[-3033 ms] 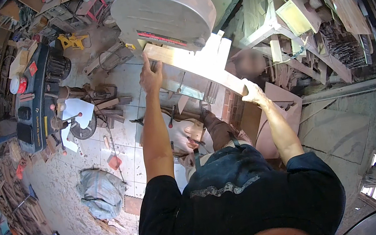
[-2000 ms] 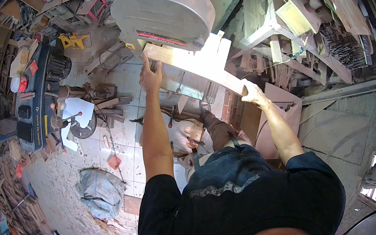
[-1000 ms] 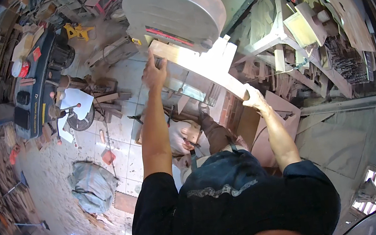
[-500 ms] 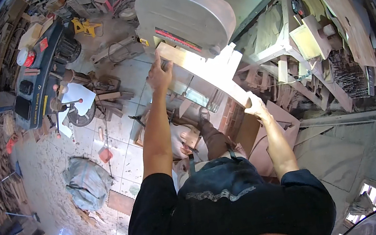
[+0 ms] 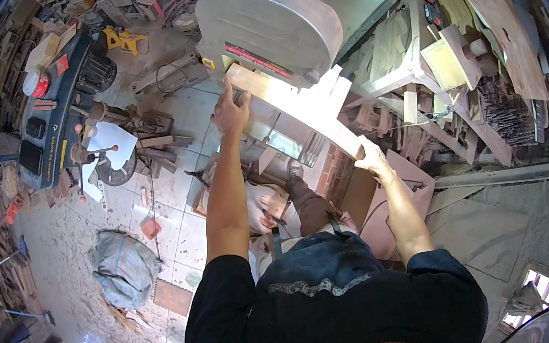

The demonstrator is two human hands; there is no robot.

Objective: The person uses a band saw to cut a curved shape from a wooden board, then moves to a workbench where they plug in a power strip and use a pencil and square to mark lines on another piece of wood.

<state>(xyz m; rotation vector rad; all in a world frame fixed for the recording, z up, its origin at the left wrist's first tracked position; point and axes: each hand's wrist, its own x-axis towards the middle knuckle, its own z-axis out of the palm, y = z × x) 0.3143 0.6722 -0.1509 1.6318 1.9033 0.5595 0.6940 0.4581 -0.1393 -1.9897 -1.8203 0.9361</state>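
Observation:
A pale wooden board (image 5: pixel 247 80) lies slantwise below the grey upper housing (image 5: pixel 265 23) of a band saw, its middle washed out by bright light. At the board's left end is my left hand (image 5: pixel 231 113), index finger stretched along the end and thumb bent against the near edge. My right hand (image 5: pixel 372 157) grips the other end, nearer to me, with the fingers wrapped round it. Glare hides the saw blade and most of the saw table. Both arms reach forward, spread apart.
To the left stands a dark drill press (image 5: pixel 45 142) with round-knobbed handles. A grey sack (image 5: pixel 124 267) lies on the dusty tiled floor. Wooden frames and offcuts fill the right side beside a leaning plywood sheet (image 5: pixel 490 18). A yellow stand (image 5: pixel 125 40) is farther back.
The whole view has shifted slightly left. Both hands keep their places on the board, and no clear movement of the board shows.

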